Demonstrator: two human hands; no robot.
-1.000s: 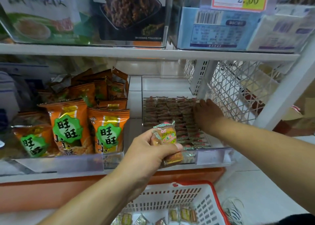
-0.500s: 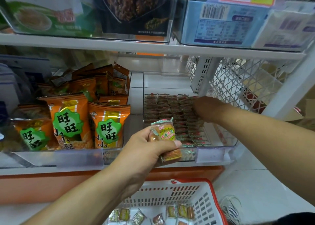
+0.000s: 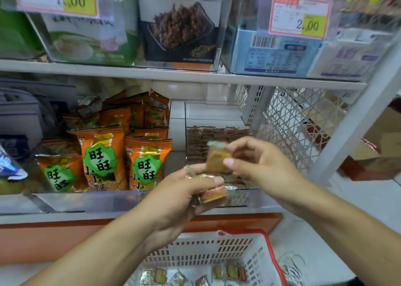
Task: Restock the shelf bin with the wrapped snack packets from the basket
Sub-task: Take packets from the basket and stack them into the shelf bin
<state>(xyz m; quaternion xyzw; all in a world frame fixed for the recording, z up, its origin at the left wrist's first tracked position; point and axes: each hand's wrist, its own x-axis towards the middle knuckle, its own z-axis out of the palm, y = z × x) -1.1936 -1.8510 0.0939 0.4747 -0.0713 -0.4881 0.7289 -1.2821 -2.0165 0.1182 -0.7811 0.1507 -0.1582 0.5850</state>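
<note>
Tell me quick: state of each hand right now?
Left hand: closed on a small stack of snack packets.
Right hand: pinching a single packet in front of the shelf bin.

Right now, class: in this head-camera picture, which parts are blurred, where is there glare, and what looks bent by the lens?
Head view: motion blur smears the right hand and its packet; the price tags up top are soft; the clear bin front shows pale glare; the wide lens tilts the white post at right; the orange bags stay sharp.
</note>
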